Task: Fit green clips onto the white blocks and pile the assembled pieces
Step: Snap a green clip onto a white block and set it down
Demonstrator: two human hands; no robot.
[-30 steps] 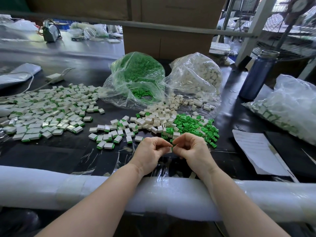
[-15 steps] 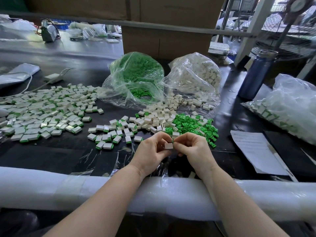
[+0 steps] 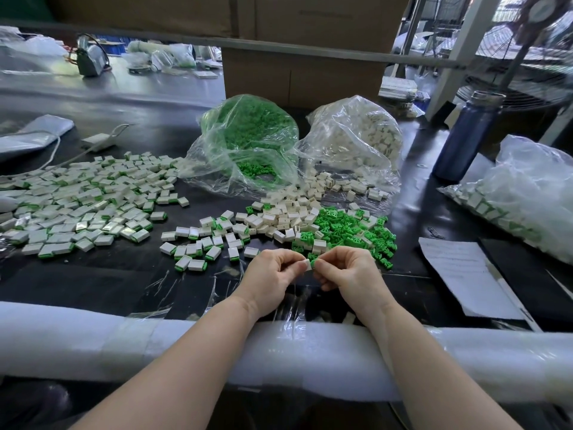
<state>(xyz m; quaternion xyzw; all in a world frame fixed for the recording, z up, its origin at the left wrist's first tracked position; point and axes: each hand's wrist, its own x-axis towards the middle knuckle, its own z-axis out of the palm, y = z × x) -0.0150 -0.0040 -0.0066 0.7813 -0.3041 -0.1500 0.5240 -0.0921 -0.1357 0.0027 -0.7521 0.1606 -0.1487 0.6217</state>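
Just below the frame's centre, the left hand pinches a white block while the right hand pinches a green clip against its end, likely to press it on. Assembled pieces are spread out at middle left, loose clips just above the hands for easy reach

Bare black table left of the hands, between padded front rail and the small assembled cluster: passable. Beyond the cluster: loose blocks and clips, then two bags. Right of the cluster: paper sheet, blue bottle.
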